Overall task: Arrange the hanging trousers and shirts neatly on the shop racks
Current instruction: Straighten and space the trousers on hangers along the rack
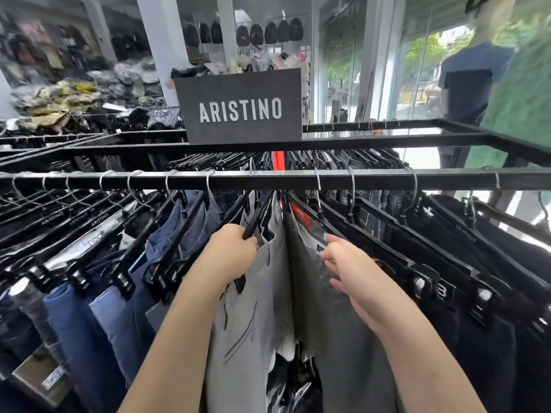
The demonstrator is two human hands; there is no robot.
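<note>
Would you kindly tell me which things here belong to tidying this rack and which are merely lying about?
Belongs to the job: left hand gripping a black hanger; right hand touching the dark grey trousers; light grey trousers; blue jeans; rack rail.
Just lying about: ARISTINO sign; mannequin; heap of bagged clothes; backpacks on the wall.

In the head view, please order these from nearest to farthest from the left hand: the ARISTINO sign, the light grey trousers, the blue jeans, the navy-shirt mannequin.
1. Light grey trousers, at the left hand, which holds their hanger.
2. Blue jeans, left on the same rail.
3. ARISTINO sign, on the rack top behind.
4. Navy-shirt mannequin, far right by the window.
</note>
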